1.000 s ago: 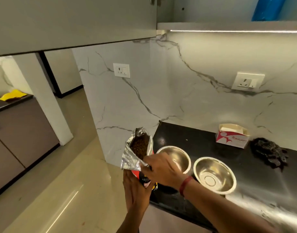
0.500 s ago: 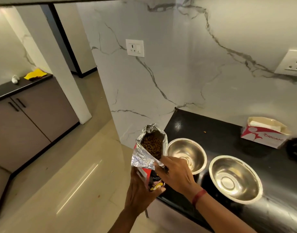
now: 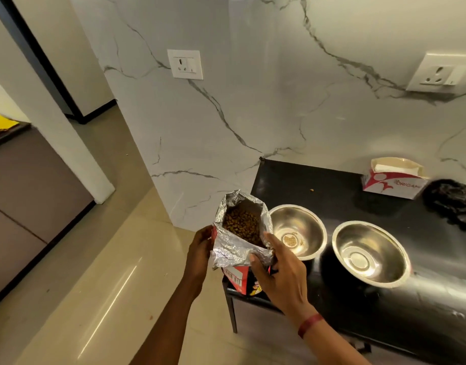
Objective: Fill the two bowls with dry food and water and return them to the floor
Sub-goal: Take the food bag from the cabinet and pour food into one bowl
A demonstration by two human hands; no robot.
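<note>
An open foil-lined red bag of dry food (image 3: 239,242) is upright in front of me, with brown kibble showing in its mouth. My left hand (image 3: 199,252) grips its left side. My right hand (image 3: 278,270) holds the front right edge of the opening. Two steel bowls stand side by side on the black counter (image 3: 332,191). The left bowl (image 3: 299,230) sits right beside the bag and has a few crumbs at its bottom. The right bowl (image 3: 371,252) holds nothing.
A red and white tissue box (image 3: 392,179) and a crumpled black bag (image 3: 453,200) lie at the counter's back right. One loose kibble (image 3: 311,190) rests on the counter. Marble wall with two sockets stands behind. Beige floor (image 3: 108,259) lies to the left, past the counter's edge.
The view has tilted down and closer to the counter. My right hand has shifted from the bag's front to its right edge, spreading the opening wider. The bowls have not moved.
</note>
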